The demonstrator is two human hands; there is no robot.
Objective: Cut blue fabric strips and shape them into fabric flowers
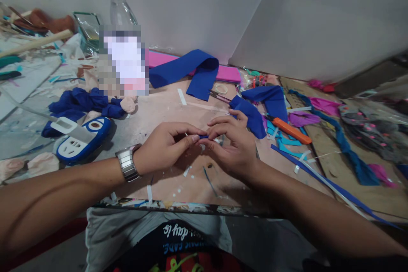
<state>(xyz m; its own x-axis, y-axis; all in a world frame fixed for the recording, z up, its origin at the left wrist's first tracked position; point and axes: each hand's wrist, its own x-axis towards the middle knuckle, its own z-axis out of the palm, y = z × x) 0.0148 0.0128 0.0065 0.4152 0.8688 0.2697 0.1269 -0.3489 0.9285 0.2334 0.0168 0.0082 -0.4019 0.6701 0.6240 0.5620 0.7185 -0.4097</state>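
Both hands meet over the middle of the worktable (165, 112). A small dark blue strip (203, 137) spans the short gap between their fingertips. My left hand (170, 144), with a metal watch (128, 164) at the wrist, pinches one end between thumb and index finger. The other end is pinched by my right hand (232, 144), its remaining fingers raised and bent. Behind the right hand lie folded blue fabric pieces (251, 114), small scissors (219, 96) and an orange cutter (291, 131).
A blue and white power strip (84, 140) with a plugged-in cable and bunched blue fabric (86, 104) lie left. A red-capped bottle (121, 10) stands behind a blurred phone. Cardboard (331, 165) with fabric strips lies right. The table's front edge (191, 208) is close to the body.
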